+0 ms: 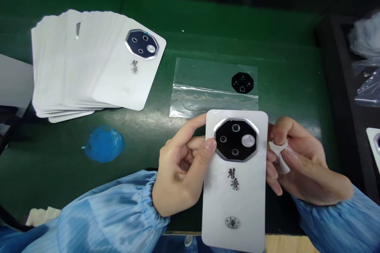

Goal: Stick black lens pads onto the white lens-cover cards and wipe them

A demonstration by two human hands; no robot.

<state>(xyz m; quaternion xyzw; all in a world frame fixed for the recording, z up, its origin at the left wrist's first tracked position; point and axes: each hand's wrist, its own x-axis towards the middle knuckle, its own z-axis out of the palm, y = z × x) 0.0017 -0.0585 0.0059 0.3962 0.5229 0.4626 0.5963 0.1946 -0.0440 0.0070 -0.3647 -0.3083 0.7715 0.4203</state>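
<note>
A white phone back cover (219,201) with a black octagonal camera window (227,141) in a silver rim is held upright by my left hand (185,170), thumb on its front and fingers behind its left edge. Dark lettering and an oval mark run down its face. At the cover's right edge, my right hand (305,162) pinches a small crumpled white cloth (279,154). Some right fingertips lie partly behind the cover, so I cannot tell whether they touch it. Beyond the cover lies a clear plastic bag (202,73) with a black octagonal piece (242,83) on it.
A fanned pile of white phone back covers (97,63) lies at the back left of the green tabletop (142,138). Below it sits a flat blue blob (105,144). On the right, a dark tray (338,99) holds crumpled clear plastic (368,35) and part of another cover (374,142).
</note>
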